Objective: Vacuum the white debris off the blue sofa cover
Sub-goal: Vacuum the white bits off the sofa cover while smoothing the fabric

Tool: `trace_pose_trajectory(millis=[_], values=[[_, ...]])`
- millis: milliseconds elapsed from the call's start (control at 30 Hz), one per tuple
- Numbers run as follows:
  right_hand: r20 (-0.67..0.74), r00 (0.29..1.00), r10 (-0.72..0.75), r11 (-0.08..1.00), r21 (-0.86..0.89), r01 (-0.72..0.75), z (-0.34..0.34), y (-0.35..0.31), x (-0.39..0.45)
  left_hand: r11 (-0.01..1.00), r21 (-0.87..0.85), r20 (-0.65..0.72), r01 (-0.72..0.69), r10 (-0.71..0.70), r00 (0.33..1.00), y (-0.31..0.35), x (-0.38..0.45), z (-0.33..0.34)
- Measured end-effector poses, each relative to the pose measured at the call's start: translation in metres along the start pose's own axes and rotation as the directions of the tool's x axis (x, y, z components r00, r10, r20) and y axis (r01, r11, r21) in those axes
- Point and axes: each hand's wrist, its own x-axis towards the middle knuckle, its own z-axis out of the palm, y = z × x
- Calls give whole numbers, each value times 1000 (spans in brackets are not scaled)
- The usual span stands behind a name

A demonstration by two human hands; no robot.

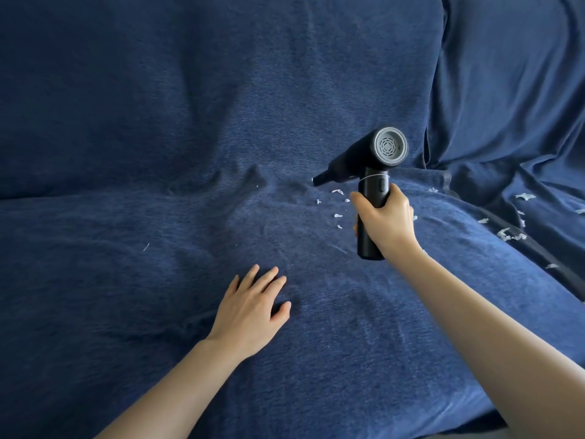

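A blue sofa cover [158,280] fills the view, draped over seat and backrest. My right hand [384,221] grips the handle of a black handheld vacuum [364,160] with a grey round rear vent. Its narrow nozzle points left and down, just above the seat near the backrest crease. Small white debris scraps [338,202] lie on the cover below the nozzle, left of my right hand. More white debris [509,234] is scattered along the seat's right edge. My left hand [253,307] rests flat on the seat, fingers spread, holding nothing.
A thin white thread [146,246] lies alone on the left part of the seat. At the right, the cover folds down into a dark gap [538,248] beside another draped section [506,90]. The seat's front edge shows at bottom right.
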Motion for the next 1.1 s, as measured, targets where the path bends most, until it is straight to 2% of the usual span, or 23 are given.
trace_pose_trajectory(millis=[400,800,1100], values=[[23,1000,18,1000,0,-18,4,6,21,998,-53,-67,-36,32,997,3,11,5],[25,1000,18,1000,-12,-17,19,8,42,998,38,-161,-49,55,985,8,16,6],[-16,1000,9,1000,-20,-10,-15,-9,35,997,54,-159,-48,56,986,12,15,2]])
